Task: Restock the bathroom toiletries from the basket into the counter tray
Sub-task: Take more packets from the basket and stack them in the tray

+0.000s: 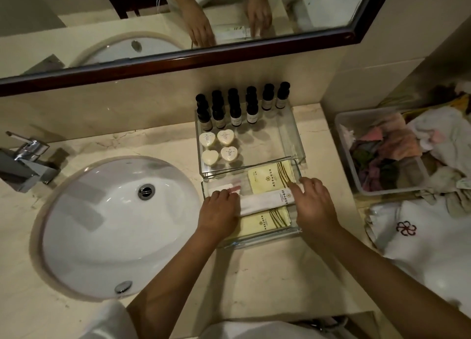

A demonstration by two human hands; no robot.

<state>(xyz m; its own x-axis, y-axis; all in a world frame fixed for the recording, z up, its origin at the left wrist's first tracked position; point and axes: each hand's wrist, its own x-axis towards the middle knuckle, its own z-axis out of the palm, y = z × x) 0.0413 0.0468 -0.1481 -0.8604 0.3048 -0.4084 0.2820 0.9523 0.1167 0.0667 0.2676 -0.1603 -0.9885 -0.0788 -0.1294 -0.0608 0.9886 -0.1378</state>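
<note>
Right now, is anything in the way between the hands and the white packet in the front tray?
Nothing visible. The left hand and right hand already rest on either end of the white packet, which lies across the yellow sachets in the front tray.

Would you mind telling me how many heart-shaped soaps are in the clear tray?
4, in a two-by-two block at the tray's left side, below the bottles: back left, back right, front left, front right. None appears hidden.

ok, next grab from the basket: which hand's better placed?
Right hand, probably. The basket sits on its side of the clear tray; left hand would cross over. Both rest on the white packet.
</note>
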